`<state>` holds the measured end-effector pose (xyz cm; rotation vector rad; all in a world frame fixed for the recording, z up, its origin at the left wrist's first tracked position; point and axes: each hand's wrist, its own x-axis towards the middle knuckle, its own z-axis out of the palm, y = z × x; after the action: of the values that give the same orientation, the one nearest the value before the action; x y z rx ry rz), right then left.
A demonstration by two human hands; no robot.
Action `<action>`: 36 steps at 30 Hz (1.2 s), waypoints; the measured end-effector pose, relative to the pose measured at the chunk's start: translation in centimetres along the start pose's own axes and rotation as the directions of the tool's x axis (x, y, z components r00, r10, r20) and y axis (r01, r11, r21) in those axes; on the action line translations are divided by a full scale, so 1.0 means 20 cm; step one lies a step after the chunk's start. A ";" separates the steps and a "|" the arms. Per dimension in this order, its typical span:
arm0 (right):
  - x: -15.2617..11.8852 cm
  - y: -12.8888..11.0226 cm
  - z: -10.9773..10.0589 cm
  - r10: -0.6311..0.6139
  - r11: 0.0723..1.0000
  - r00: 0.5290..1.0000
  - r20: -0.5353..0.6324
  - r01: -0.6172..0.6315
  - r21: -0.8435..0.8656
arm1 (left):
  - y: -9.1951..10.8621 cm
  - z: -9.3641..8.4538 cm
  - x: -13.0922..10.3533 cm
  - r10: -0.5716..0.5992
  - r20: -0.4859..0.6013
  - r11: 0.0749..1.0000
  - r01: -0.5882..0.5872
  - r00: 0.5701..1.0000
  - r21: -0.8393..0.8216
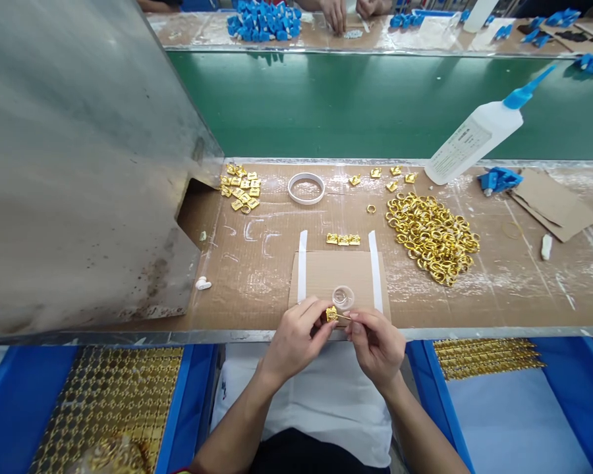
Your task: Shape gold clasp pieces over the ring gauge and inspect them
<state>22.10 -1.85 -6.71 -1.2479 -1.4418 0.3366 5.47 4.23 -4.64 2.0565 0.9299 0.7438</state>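
Observation:
Pinched in the fingers of my left hand (299, 336) is a small square gold piece (331, 314) with a raised pattern. My right hand (378, 342) grips a thin, pin-like tool (344, 317), and its tip reaches the gold piece. Just beyond my fingertips, a small clear round dish (342, 297) sits on a cardboard pad (333, 270) held down with white tape strips. Three gold square pieces (343, 239) form a row behind the pad. To the right lies a heap of gold rings (432, 237), with one loose ring (371, 209) nearby.
A metal housing (89, 164) rises at left. More gold pieces (241, 187), a white tape roll (306, 189) and a tilted squeeze bottle (474, 141) stand behind. Blue bins (197, 388) flank my lap. Across the green conveyor (326, 105), a co-worker's hands (336, 13) are at work.

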 end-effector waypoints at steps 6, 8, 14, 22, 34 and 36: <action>0.01 0.00 0.00 -0.023 0.999 0.999 0.023 0.022 0.035 | 0.00 0.00 0.00 0.006 -0.003 1.000 -0.006 1.000 0.007; 0.01 0.00 0.00 -0.044 0.998 0.998 0.034 0.042 0.050 | 0.00 0.00 0.00 0.011 -0.006 1.000 -0.011 1.000 0.004; 0.01 0.00 0.00 0.012 1.000 1.000 0.005 -0.012 0.005 | 0.00 0.00 0.00 -0.014 0.006 1.000 0.014 1.000 -0.002; 0.00 0.00 0.00 0.024 0.999 1.000 0.007 -0.024 0.035 | 0.00 -0.01 0.00 -0.020 0.016 1.000 0.020 1.000 -0.011; 0.02 -0.01 0.00 -0.033 0.999 0.999 0.020 0.032 0.043 | 0.00 0.00 0.00 -0.001 0.002 1.000 0.001 1.000 0.004; 0.02 -0.01 0.00 -0.047 0.998 0.999 0.024 0.046 0.038 | 0.00 0.00 0.00 0.004 -0.003 1.000 -0.004 1.000 0.006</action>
<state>22.14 -1.61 -6.40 -1.1824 -1.4768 0.3470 5.48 4.24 -4.54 2.0637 0.9313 0.7473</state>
